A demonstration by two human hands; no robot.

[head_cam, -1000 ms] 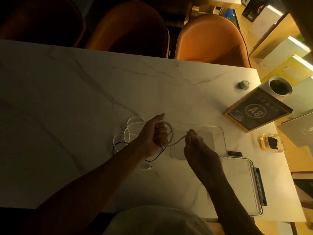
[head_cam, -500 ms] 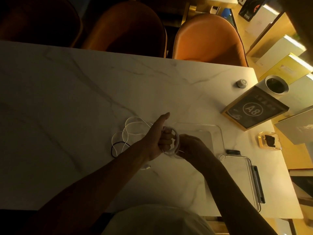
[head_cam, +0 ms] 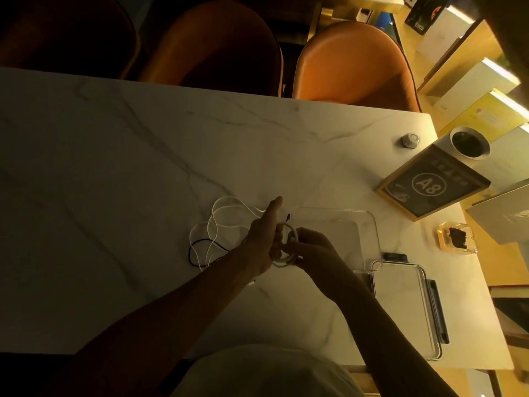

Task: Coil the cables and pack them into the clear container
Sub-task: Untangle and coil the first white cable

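A white marble table [head_cam: 120, 156] fills most of the frame, with three orange chairs [head_cam: 355, 61] tucked along its far edge at the top. Right of centre lies the clear container [head_cam: 369, 224], a shallow see-through box with rounded corners; its floor looks bare, and no cable lies inside it. Toward the lower right of the frame, just beside the container, rests its clear lid [head_cam: 406, 310] with dark clip strips along its edges. In the upper right sits a framed sign [head_cam: 429, 184] marked A8, next to it a white cup [head_cam: 469, 144] holding something dark. Below the sign a small amber case [head_cam: 455, 239] contains a dark lump; what it is cannot be told. A small white knob [head_cam: 410, 139] stands near the table's far right corner.

At centre frame the left hand [head_cam: 264, 239] has its fingers closed through a small white coil [head_cam: 286, 247] of cable, thumb stretched out toward the top of the frame. The right hand [head_cam: 312, 247] pinches the coil from the right side, at the container's left edge. Left of the hands, loose loops of white cable [head_cam: 223, 216] and a thin black cable [head_cam: 200, 247] sprawl on the marble
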